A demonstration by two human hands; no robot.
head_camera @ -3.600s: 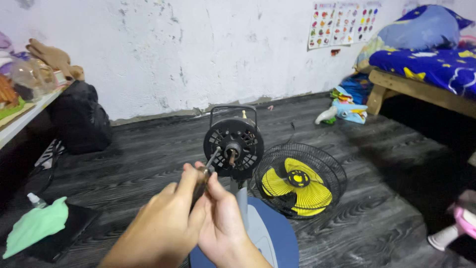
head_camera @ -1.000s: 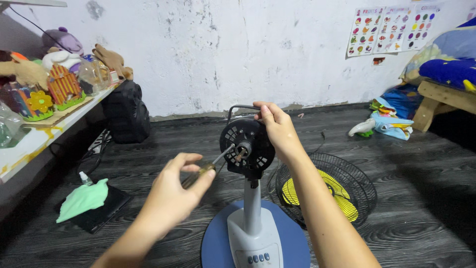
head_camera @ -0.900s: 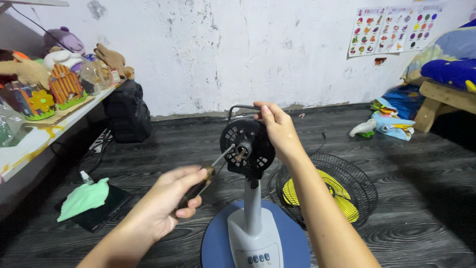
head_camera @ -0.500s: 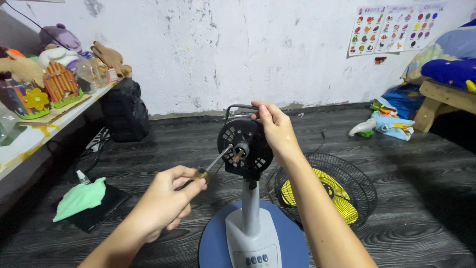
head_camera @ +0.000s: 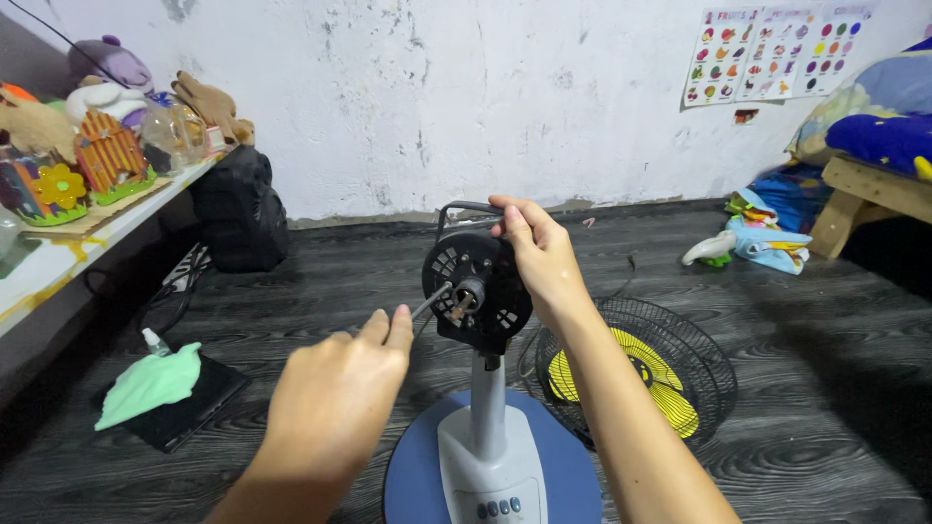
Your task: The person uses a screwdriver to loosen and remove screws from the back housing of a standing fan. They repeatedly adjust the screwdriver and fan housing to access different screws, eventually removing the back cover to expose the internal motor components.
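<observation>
The fan motor housing [head_camera: 477, 291] is black, on a pale grey stand [head_camera: 488, 427] with a blue round base [head_camera: 408, 485]. The black wire fan guard [head_camera: 670, 359] encloses yellow blades [head_camera: 641, 383] on a dark grey wood-grain floor [head_camera: 796, 388]. A mint-green cloth [head_camera: 150, 383] lies on a black mat [head_camera: 199, 408].

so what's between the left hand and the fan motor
In the head view, a thin metal tool shaft runs from the left hand to the fan motor.
</observation>
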